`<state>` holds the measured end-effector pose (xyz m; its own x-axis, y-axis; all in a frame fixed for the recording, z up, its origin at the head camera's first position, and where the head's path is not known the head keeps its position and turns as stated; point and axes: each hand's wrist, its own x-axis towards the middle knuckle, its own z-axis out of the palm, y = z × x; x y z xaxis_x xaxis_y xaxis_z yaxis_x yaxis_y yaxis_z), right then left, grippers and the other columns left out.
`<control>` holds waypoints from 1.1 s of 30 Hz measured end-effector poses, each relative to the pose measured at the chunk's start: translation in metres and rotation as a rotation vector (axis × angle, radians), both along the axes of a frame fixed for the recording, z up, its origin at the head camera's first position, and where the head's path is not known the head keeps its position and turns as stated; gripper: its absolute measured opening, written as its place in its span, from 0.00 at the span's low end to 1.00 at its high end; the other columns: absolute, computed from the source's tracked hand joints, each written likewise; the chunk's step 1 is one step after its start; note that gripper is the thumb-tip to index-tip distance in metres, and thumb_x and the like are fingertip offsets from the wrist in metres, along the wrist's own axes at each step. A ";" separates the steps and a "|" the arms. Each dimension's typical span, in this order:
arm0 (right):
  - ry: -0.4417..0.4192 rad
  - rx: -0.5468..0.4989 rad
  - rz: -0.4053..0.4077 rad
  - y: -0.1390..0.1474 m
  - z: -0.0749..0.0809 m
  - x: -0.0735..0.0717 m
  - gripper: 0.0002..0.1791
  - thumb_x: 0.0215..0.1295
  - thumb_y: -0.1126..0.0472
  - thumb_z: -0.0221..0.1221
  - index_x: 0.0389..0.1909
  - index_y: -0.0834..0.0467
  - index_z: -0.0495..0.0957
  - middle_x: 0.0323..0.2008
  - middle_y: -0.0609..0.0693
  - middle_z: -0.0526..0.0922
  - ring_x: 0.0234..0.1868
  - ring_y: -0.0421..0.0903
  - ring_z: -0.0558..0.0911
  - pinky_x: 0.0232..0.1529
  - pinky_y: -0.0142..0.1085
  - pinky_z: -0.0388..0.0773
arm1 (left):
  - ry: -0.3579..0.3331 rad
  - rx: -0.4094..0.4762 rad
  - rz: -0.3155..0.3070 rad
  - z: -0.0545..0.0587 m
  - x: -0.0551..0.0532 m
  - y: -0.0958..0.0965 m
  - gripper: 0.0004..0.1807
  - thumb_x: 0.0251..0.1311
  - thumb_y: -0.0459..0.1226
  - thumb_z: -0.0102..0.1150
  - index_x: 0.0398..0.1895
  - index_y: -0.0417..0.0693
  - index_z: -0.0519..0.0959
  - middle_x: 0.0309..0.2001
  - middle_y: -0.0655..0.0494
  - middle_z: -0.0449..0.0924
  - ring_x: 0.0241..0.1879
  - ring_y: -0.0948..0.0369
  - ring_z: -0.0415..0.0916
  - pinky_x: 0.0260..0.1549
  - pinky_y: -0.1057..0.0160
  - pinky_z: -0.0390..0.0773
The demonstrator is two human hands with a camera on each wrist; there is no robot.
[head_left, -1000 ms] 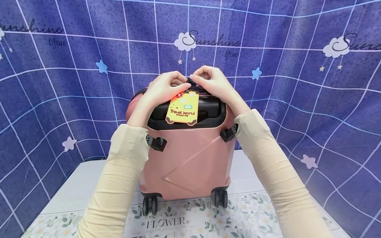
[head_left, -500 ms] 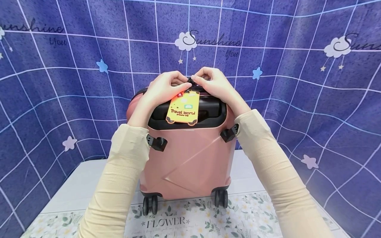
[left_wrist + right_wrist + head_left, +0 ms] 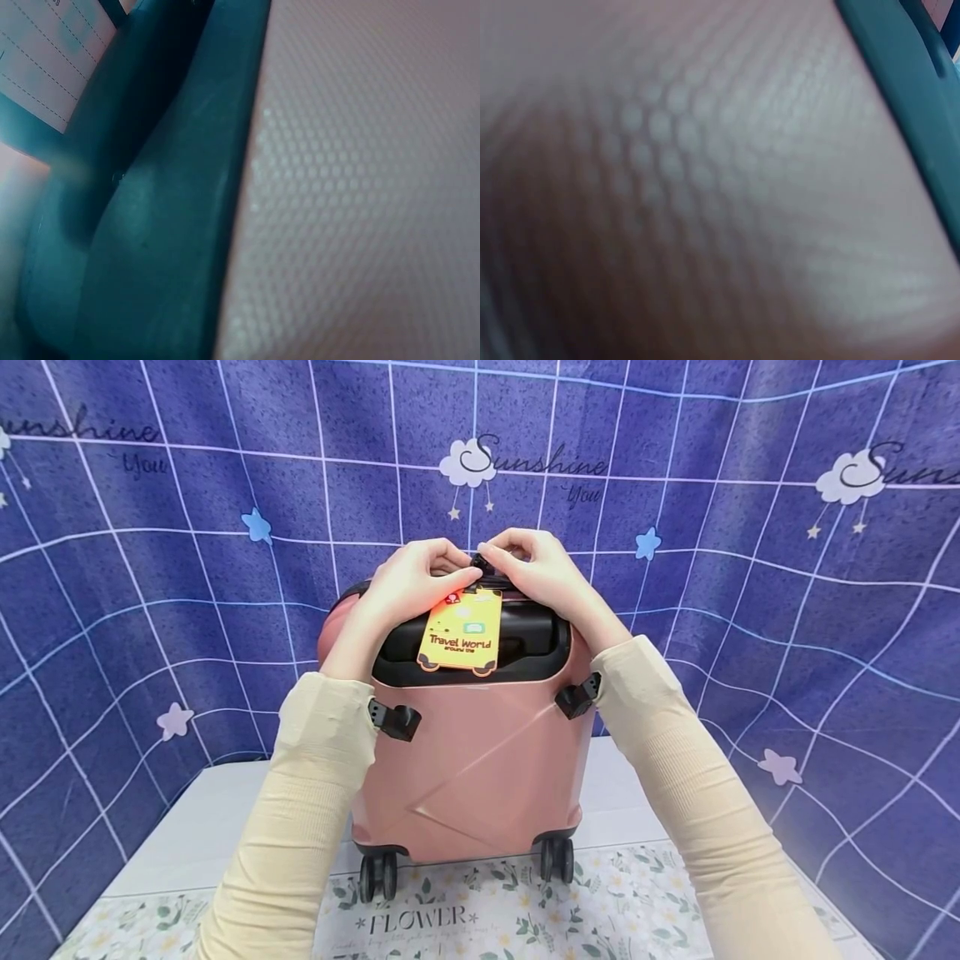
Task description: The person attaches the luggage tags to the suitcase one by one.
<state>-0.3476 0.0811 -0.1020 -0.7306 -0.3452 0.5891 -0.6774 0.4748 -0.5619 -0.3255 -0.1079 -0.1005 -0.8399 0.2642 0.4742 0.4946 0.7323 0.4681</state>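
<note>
A pink hard-shell suitcase stands upright, its black handle recess facing up and forward. From its top hangs a yellow luggage tag printed "Travel World". Above the tag, the fingertips of my left hand pinch a small black strap from the left. My right hand pinches the same strap from the right, thumb and forefinger close to the left ones. The fingers partly hide it. In the left wrist view, the tag's lined back shows beside the black recess; the right wrist view holds mostly textured pink shell.
The suitcase's black wheels stand on a white surface with a floral mat in front. A blue grid-patterned curtain encloses the back and both sides. Black wrist cameras sit at both cuffs, close over the suitcase front.
Very little differs. Both hands stay at the strap, with only slight finger shifts; the suitcase and luggage tag hold their places.
</note>
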 end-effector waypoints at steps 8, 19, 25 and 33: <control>0.011 0.015 -0.025 0.001 0.000 0.002 0.12 0.66 0.53 0.56 0.41 0.57 0.78 0.38 0.57 0.80 0.33 0.43 0.75 0.36 0.30 0.68 | 0.009 0.011 -0.014 -0.001 -0.002 0.001 0.21 0.59 0.53 0.57 0.49 0.52 0.78 0.49 0.56 0.82 0.51 0.62 0.76 0.59 0.54 0.64; 0.028 -0.008 -0.005 -0.001 -0.001 0.000 0.10 0.66 0.54 0.56 0.39 0.57 0.77 0.35 0.54 0.80 0.34 0.45 0.76 0.37 0.30 0.69 | 0.013 0.012 -0.010 -0.002 -0.002 -0.001 0.21 0.59 0.53 0.57 0.49 0.51 0.78 0.49 0.56 0.82 0.51 0.61 0.76 0.58 0.54 0.65; -0.003 -0.018 0.020 -0.001 0.000 0.001 0.14 0.65 0.52 0.56 0.46 0.56 0.79 0.39 0.53 0.81 0.37 0.42 0.76 0.40 0.30 0.70 | 0.017 0.021 -0.010 -0.002 -0.001 -0.001 0.21 0.59 0.53 0.58 0.48 0.51 0.78 0.49 0.56 0.82 0.50 0.61 0.76 0.58 0.54 0.65; 0.024 -0.024 0.029 -0.001 -0.001 -0.001 0.11 0.65 0.55 0.57 0.41 0.57 0.78 0.38 0.53 0.82 0.36 0.45 0.78 0.38 0.30 0.70 | 0.022 0.022 -0.018 -0.002 -0.002 0.000 0.20 0.59 0.53 0.58 0.48 0.51 0.79 0.47 0.56 0.83 0.48 0.61 0.77 0.56 0.55 0.66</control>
